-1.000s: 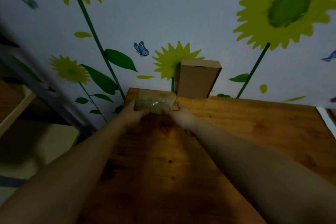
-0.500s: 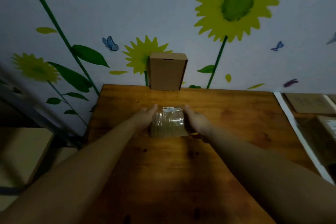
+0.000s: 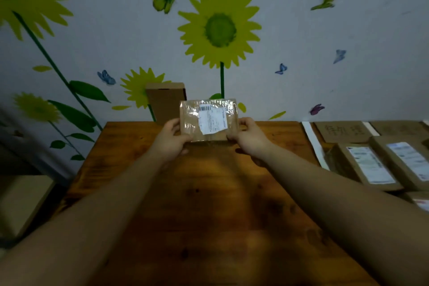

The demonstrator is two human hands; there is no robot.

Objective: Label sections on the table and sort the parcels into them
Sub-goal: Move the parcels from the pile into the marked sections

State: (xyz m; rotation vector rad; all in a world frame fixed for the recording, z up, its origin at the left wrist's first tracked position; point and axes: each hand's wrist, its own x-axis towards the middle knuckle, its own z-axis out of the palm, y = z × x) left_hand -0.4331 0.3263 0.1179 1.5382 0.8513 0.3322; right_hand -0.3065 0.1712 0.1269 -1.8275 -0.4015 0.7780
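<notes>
Here, two hands hold one taped parcel point(image 3: 193, 123) up over the far part of the wooden table point(image 3: 209, 216).
The left hand point(image 3: 170, 140) grips the parcel's left edge, thumb in front, fingers hidden behind it; the right hand point(image 3: 249, 138) grips the right edge the same way. Its white shipping label point(image 3: 212, 118) faces the camera. An upright cardboard box point(image 3: 163, 100) stands behind against the wall, and other labelled parcels point(image 3: 369, 165) lie to the right.
</notes>
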